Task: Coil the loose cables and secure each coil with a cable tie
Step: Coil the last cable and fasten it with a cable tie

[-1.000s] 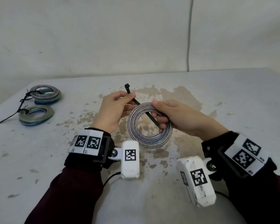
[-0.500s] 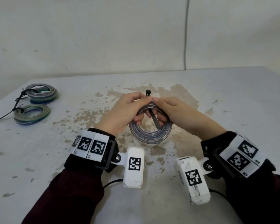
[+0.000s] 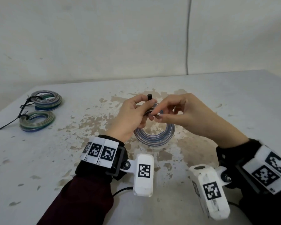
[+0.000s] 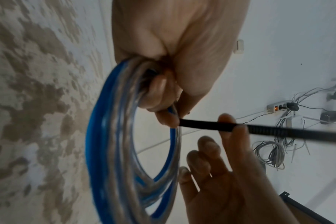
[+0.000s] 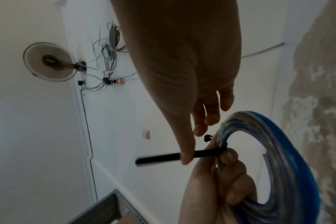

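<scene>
A coil of clear and blue cable [image 3: 154, 138] stands tilted on the stained table [image 3: 55, 168], its near side down. My left hand [image 3: 147, 103] grips the coil's raised top together with a black cable tie [image 3: 149, 96], whose head sticks up above the fingers. In the left wrist view the tie's strap [image 4: 201, 125] runs out sideways from the coil [image 4: 113, 136]. My right hand [image 3: 156, 113] pinches that strap [image 5: 159, 158] close beside the coil [image 5: 290, 151]. The strap's tail end is free.
Two tied coils [image 3: 46, 100] [image 3: 36, 120] lie at the table's far left, their black tie tails pointing left. A thin cable [image 3: 187, 46] runs down the wall behind the table.
The coil's far side has been lifted and tipped up. The tie, earlier laid across the ring, now has its head above the coil's top, and my right hand has moved to the strap.
</scene>
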Motion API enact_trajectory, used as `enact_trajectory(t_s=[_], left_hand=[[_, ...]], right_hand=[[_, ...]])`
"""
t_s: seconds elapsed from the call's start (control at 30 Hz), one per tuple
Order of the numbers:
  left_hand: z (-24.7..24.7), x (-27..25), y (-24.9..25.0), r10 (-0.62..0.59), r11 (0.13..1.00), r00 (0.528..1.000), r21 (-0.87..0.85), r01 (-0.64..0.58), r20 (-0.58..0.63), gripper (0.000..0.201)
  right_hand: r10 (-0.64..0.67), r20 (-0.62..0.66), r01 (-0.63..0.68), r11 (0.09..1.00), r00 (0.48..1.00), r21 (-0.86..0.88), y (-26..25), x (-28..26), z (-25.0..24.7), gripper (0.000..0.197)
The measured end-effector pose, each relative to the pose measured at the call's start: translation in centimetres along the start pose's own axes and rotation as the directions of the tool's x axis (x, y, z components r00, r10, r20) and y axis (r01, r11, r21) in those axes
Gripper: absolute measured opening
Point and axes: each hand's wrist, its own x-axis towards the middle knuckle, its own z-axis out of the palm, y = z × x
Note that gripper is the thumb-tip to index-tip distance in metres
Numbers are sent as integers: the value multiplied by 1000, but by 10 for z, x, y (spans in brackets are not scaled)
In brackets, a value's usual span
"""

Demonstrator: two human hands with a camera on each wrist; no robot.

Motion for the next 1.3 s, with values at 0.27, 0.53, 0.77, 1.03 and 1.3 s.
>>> enact_trajectory(t_s=[0.27,0.53,0.77,1.03,1.3], left_hand=[[8,-2,-2,72,996,997,52,-73,33,15],[8,-2,-2,109,990,994,90,-108,1,21],[8,-1,-3,99,986,995,135,-99,2,20],[7,-2,0,158,965,987,216,-151,-13,20],[8,-4,1,220,929,975,311,-201,-27,20]], right_hand=[[134,-166,-101,975,977,197,5,1,1,20],[267,-154,-229,947,951,227,8,4,7,31],[269,-93,-242,942,959,232,10,4,6,35],[293,-63,-266,923,954,277,11,4,7,45],[353,-140,-285,890,925,356,10,6,15,36]])
